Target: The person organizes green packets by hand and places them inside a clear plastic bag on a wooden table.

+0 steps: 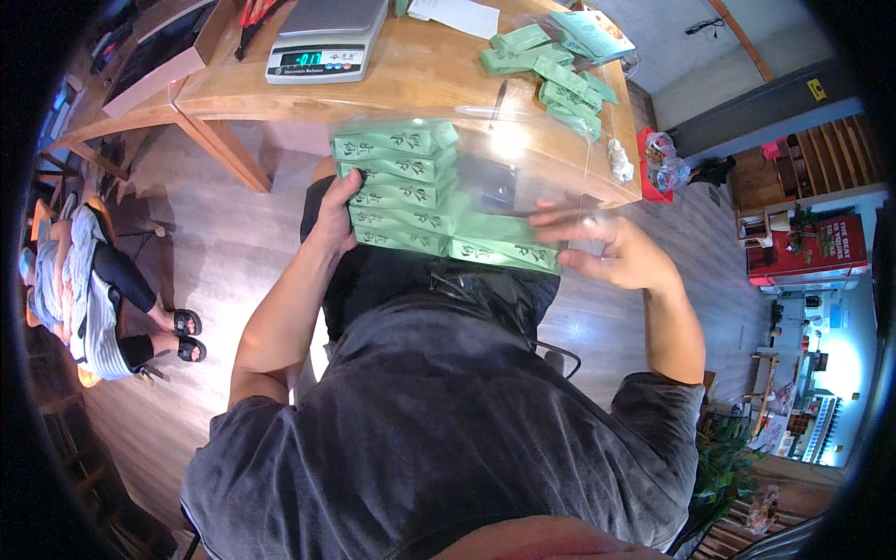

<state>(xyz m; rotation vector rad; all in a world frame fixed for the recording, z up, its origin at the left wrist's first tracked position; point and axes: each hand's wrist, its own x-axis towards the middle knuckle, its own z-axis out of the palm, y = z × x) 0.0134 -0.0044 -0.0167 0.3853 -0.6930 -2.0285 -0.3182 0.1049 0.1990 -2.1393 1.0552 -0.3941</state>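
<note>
A clear plastic bag (495,182) sits over my lap at the table edge. Inside it several slim green packets (403,196) with dark characters are stacked in a column on the left. Another green packet (504,252) lies at the bottom of the bag, to the right of that column. My left hand (334,217) grips the bag and the column from its left side, thumb on the front. At the right end of the lower packet is my right hand (605,247), fingers stretched out and slightly blurred. Whether those fingers are inside the bag or against its outside, I cannot tell.
Loose green packets (560,79) lie at the table's right end, near a crumpled white tissue (620,161). A digital scale (322,56) stands on the wooden table (420,79), beside white paper (455,14). At left sits another person (93,289). A red bin (653,168) is beyond the table.
</note>
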